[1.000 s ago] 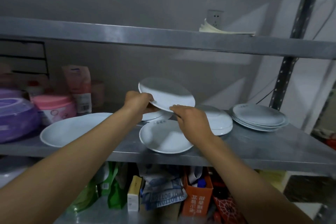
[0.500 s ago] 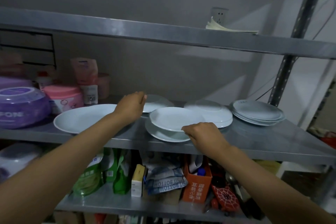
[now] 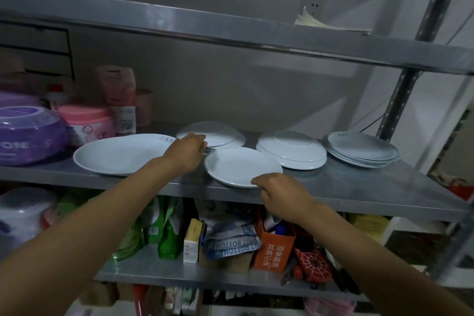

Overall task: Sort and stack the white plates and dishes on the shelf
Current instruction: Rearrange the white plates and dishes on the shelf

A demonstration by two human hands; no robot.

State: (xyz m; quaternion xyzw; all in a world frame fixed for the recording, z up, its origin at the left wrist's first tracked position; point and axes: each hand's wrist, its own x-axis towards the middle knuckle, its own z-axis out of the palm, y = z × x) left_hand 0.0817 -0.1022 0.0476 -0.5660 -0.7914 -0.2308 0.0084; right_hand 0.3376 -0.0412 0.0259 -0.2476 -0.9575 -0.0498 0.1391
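Observation:
On the steel shelf point(image 3: 359, 187) a white plate stack point(image 3: 241, 167) sits near the front edge. My right hand point(image 3: 279, 191) rests on its near rim, fingers curled over the edge. My left hand point(image 3: 186, 152) reaches between a large oval white platter point(image 3: 120, 154) and upturned plates point(image 3: 213, 133) at the back, its fingertips touching their near rim. To the right lie an upturned dish stack point(image 3: 291, 152) and a stack of shallow plates point(image 3: 361, 149).
Purple point(image 3: 28, 136) and pink point(image 3: 87, 123) lidded tubs and pink packets crowd the shelf's left end. An upper shelf point(image 3: 230, 33) hangs close above. A metal post point(image 3: 407, 84) stands at the right. Below, the lower shelf holds bags and boxes.
The plate I held up in both hands has come down onto the front plate. My left hand let go and moved back toward the rear plates; my right hand stays on the front rim.

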